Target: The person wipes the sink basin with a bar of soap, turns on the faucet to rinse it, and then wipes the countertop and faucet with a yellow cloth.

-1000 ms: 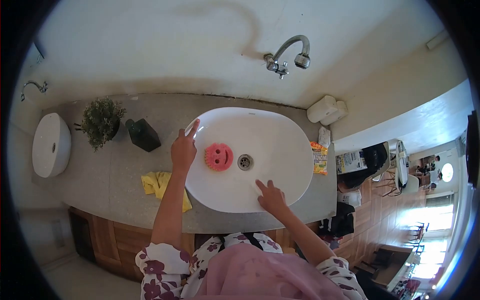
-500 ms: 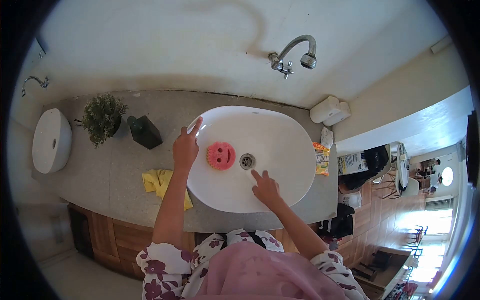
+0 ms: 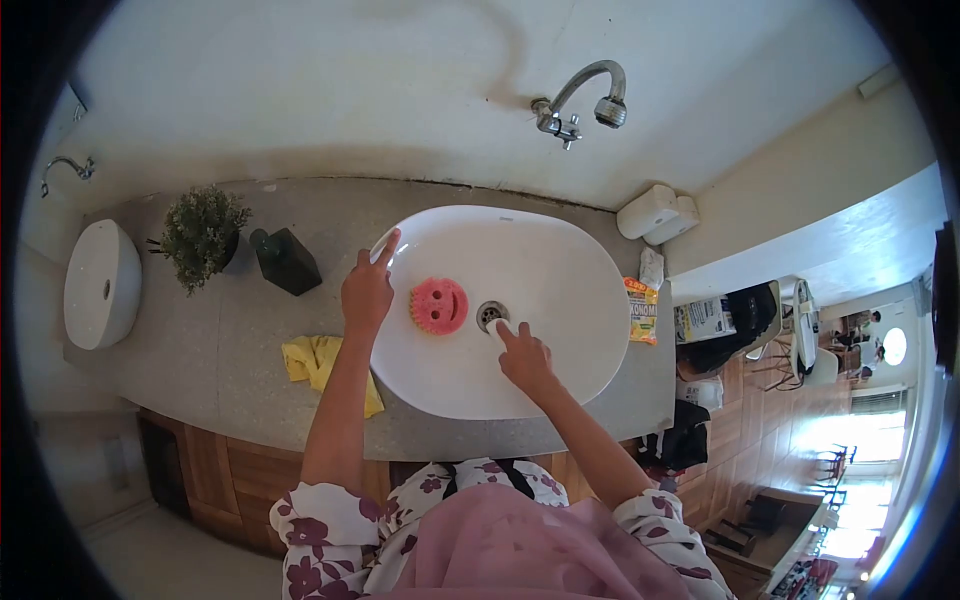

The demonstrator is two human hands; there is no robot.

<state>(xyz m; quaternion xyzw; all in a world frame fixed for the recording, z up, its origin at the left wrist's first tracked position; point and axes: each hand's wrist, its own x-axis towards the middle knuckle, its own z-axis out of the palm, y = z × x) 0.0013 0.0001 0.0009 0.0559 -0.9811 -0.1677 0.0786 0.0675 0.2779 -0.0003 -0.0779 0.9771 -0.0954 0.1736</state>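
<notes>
My right hand (image 3: pixel 527 362) is low inside the white oval sink (image 3: pixel 575 290). Its fingers are closed on a small white wad (image 3: pixel 495 329), which looks like tissue and sits at the lower edge of the metal drain (image 3: pixel 491 315). My left hand (image 3: pixel 370 285) rests on the left rim of the sink, index finger stretched along it; its other fingers show only in part. Between my hands, a round pink smiley-face sponge (image 3: pixel 438 306) lies in the basin, left of the drain.
A yellow cloth (image 3: pixel 325 370), a dark green bottle (image 3: pixel 286 262) and a potted plant (image 3: pixel 203 235) stand left on the grey counter (image 3: pixel 230 400). To the right are an orange packet (image 3: pixel 642 312) and white containers (image 3: pixel 655 214). A chrome faucet (image 3: pixel 580 100) juts from the wall.
My right hand has moved slightly up and left, bringing the white wad against the drain. The left hand stays on the rim. The whole view has shifted a little.
</notes>
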